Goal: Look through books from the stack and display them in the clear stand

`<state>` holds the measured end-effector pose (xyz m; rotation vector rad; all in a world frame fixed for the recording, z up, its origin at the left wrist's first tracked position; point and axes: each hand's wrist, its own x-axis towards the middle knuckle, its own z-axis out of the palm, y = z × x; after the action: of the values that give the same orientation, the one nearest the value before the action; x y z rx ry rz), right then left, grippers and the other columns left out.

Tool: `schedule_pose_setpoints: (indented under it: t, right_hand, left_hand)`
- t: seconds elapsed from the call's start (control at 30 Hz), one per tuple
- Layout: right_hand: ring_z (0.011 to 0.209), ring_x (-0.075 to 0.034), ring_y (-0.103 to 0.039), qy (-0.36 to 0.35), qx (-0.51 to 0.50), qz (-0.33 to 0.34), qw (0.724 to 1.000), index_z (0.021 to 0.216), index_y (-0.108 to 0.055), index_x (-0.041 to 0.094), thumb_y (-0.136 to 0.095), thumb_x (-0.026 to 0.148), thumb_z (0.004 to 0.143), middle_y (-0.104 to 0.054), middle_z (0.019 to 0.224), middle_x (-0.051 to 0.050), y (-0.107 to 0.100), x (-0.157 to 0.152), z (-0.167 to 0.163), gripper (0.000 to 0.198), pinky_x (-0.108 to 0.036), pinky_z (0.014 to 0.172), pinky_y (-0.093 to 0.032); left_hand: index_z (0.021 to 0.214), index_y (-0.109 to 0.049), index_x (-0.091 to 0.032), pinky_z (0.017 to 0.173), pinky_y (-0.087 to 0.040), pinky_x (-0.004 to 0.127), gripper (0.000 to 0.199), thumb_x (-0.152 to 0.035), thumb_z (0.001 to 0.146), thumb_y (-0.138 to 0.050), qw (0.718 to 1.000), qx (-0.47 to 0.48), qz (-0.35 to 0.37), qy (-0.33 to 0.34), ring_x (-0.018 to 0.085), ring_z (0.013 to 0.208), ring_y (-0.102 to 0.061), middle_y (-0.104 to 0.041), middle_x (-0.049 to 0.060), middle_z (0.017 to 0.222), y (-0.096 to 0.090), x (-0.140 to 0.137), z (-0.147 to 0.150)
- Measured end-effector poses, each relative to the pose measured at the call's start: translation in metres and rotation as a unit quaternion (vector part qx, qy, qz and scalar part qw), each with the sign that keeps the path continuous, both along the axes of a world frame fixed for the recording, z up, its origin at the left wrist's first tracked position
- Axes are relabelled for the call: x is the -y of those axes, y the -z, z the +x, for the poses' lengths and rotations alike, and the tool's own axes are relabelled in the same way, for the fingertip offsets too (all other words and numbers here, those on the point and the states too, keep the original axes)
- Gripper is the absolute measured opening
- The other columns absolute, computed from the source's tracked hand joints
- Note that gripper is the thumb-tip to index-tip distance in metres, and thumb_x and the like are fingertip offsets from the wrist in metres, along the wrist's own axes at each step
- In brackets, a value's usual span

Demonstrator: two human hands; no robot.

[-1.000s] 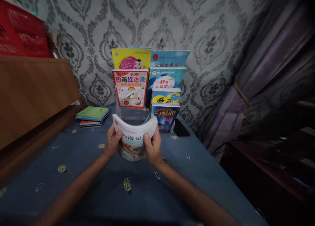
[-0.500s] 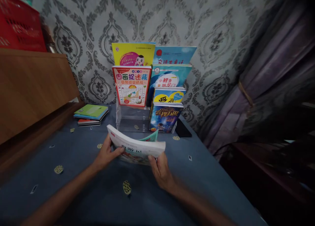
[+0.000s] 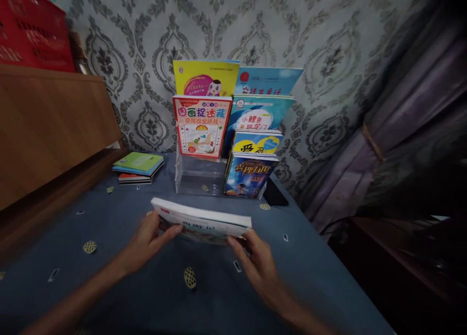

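Between my two hands is a paperback book (image 3: 202, 230), tilted with its white page edge facing up and its cover towards me. My left hand (image 3: 155, 235) grips its left end, thumb on the cover. At the other end my right hand (image 3: 255, 257) holds it with the thumb in front and fingers behind. Beyond the book stands a clear acrylic book rack (image 3: 200, 172). Its right side carries several books in tiers, the frontmost a blue book (image 3: 248, 176). Up on its left are a red-bordered book (image 3: 202, 128) and a yellow book (image 3: 206, 77).
A small stack of books (image 3: 138, 164) lies left of the rack. A dark flat object (image 3: 275, 194) sits by the rack's right foot. A wooden cabinet (image 3: 54, 135) with a red box (image 3: 34, 30) borders the left, a curtain (image 3: 350, 179) the right. Blue patterned cloth (image 3: 138, 296) covers the surface.
The book was bowed, with a green-edged part sticking out behind; now it is straighter and closed up. My right hand has shifted right, and the view has turned slightly left.
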<state>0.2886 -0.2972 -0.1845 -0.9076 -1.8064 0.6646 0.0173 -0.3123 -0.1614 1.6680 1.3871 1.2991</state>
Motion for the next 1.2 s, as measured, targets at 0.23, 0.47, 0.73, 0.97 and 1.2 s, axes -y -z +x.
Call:
schedule_pose_setpoints:
  t: [0.23, 0.47, 0.73, 0.97, 1.2]
  right_hand:
    - [0.1, -0.022, -0.07, -0.001, 0.071, 0.019, 0.997, 0.116, -0.063, 0.025, -0.048, 0.037, 0.101, -0.073, 0.11, -0.008, -0.004, 0.009, 0.001, 0.025, -0.035, 0.088, -0.058]
    - [0.081, -0.022, -0.071, 0.025, 0.054, 0.007, 0.998, 0.102, -0.063, 0.023, -0.048, 0.042, 0.099, -0.074, 0.088, -0.007, -0.003, 0.004, -0.007, 0.025, -0.033, 0.072, -0.061]
    - [0.084, -0.023, -0.072, 0.024, 0.064, 0.003, 0.998, 0.102, -0.062, 0.023, -0.048, 0.042, 0.099, -0.074, 0.092, -0.008, -0.006, 0.005, -0.006, 0.024, -0.036, 0.075, -0.061]
    - [0.083, -0.022, -0.071, 0.019, 0.058, 0.022, 0.998, 0.105, -0.062, 0.024, -0.047, 0.043, 0.1, -0.073, 0.091, -0.006, -0.007, 0.007, -0.008, 0.024, -0.035, 0.077, -0.06]
    - [0.083, -0.022, -0.071, 0.023, 0.062, 0.009, 0.998, 0.1, -0.061, 0.021, -0.048, 0.042, 0.1, -0.073, 0.089, -0.008, 0.002, 0.001, -0.006, 0.025, -0.034, 0.074, -0.059]
  left_hand:
    - [0.123, -0.055, -0.022, 0.07, -0.05, 0.03, 0.046, -0.045, 0.085, -0.068, 0.999, -0.042, -0.003, 0.016, 0.02, 0.083, -0.061, -0.063, 0.004, 0.095, 0.0, 0.009, -0.003]
    - [0.118, -0.061, -0.021, 0.067, -0.05, 0.029, 0.047, -0.044, 0.079, -0.074, 1.0, 0.007, 0.006, -0.014, 0.018, 0.078, -0.058, -0.064, 0.009, 0.111, 0.006, 0.0, -0.002]
    - [0.119, -0.062, -0.022, 0.061, -0.047, 0.028, 0.046, -0.043, 0.08, -0.074, 1.0, -0.001, 0.022, -0.02, 0.017, 0.074, -0.056, -0.064, 0.008, 0.106, 0.007, 0.003, -0.002]
    - [0.118, -0.061, -0.021, 0.063, -0.047, 0.029, 0.046, -0.046, 0.081, -0.072, 1.0, -0.017, 0.011, -0.015, 0.018, 0.078, -0.058, -0.063, 0.009, 0.113, 0.006, 0.006, -0.002]
    - [0.124, -0.057, -0.022, 0.07, -0.05, 0.032, 0.052, -0.049, 0.082, -0.071, 1.0, -0.009, -0.004, -0.023, 0.022, 0.085, -0.06, -0.066, 0.006, 0.104, 0.007, 0.003, -0.003]
